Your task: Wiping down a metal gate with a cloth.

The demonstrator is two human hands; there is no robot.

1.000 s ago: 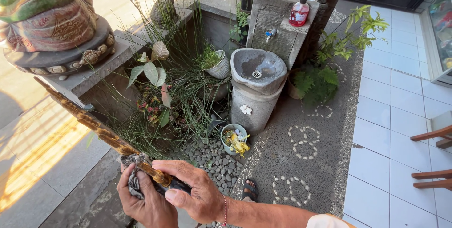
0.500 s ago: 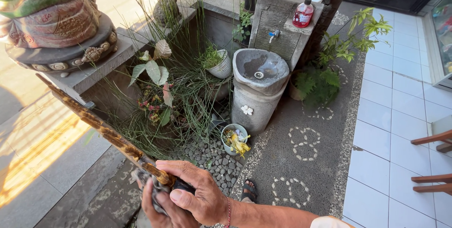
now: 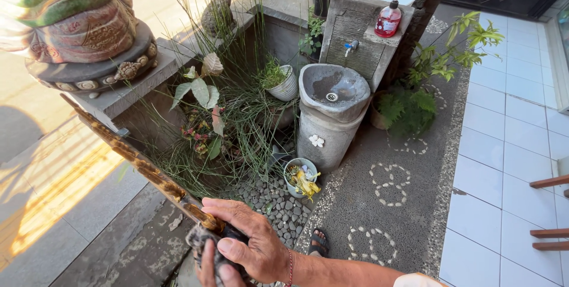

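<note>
Head view, outdoor paved area. Right hand point(image 3: 252, 245) wraps round base of long wavy rust-brown blade point(image 3: 130, 155), fingers closed over handle end at bottom centre of frame; blade runs up-left, tip near edge of stone ledge point(image 3: 112, 102). Left hand point(image 3: 210, 266) mostly hidden under right, closed on dark grey cloth point(image 3: 198, 241) pressed against blade base. Cloth touching blade just below right thumb. Nearby: stone basin point(image 3: 333, 90) w/ tap, pebble bed point(image 3: 269, 204), small bucket point(image 3: 301, 175), sandalled foot point(image 3: 319, 242). Risks, as judged: cloth is thin and bunched, so fingers could slide onto wavy edge if grip slips; long tip is out of direct sight and could strike ledge or plants if handle is swung; rust flakes may fall onto paving
</note>
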